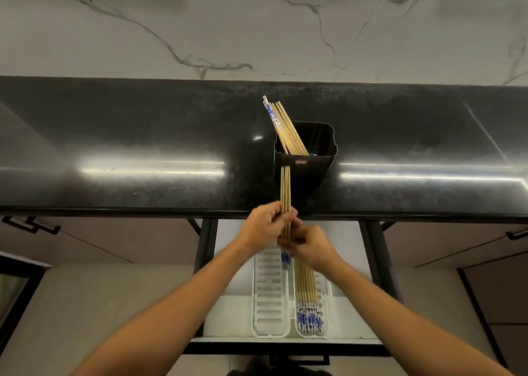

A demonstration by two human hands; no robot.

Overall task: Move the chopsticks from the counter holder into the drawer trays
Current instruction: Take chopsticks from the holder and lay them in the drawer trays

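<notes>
Holding a small bundle of chopsticks [285,192] upright over the counter edge, left hand [264,224] closed round the middle, right hand [307,247] pinched on the lower part just beside it. Blue-patterned ends poking out below the hands, plain tips up in front of the black holder [305,158]. More chopsticks [287,131] left leaning in the holder, so task roughly partway.

Below, open drawer [285,340] with two white trays: left tray [270,298] bare, right tray [325,292] already carrying a row [307,295] laid lengthwise, patterned ends toward the person.

Advice for the step: square up the ends first, keep both grips firm so none slips, tip bundle flat along tray length, patterned ends same way as the laid row, lower into a tray before letting go. Probably left tray, but cannot tell for sure. Risk: sticks fanning out and rolling between trays.
</notes>
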